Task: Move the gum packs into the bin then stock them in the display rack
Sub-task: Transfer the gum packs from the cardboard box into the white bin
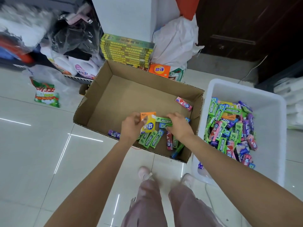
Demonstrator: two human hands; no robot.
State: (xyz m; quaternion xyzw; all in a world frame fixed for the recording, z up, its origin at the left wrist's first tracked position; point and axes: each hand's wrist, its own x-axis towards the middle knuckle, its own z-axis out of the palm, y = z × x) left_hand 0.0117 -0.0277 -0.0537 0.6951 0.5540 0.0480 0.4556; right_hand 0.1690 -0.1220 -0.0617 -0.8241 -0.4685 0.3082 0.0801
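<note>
Head view, looking straight down, and both arms are reaching into the cardboard box (124,89) at centre. Left hand (131,126) grips a yellow-and-orange gum pack (148,123), fingers curled round it, lifted just above the pile. Right hand (177,125) is down on the green gum packs (164,120) at about one o'clock from the left, fingers curled over them in a grasp, though exactly how many it has I cannot tell. Around the hands a small scatter of loose packs (152,140) lies along the box's near edge, a purple one at nine o'clock from them, and a lone pink pack (184,104) sits apart at two o'clock near the far right wall. Over at three o'clock, the white bin (229,89) already carries a deep heap of mixed packs. My read: the transfer looks mostly done, with only this last handful left in the box. No display rack is in sight, so the stocking stage looks entirely ahead
</note>
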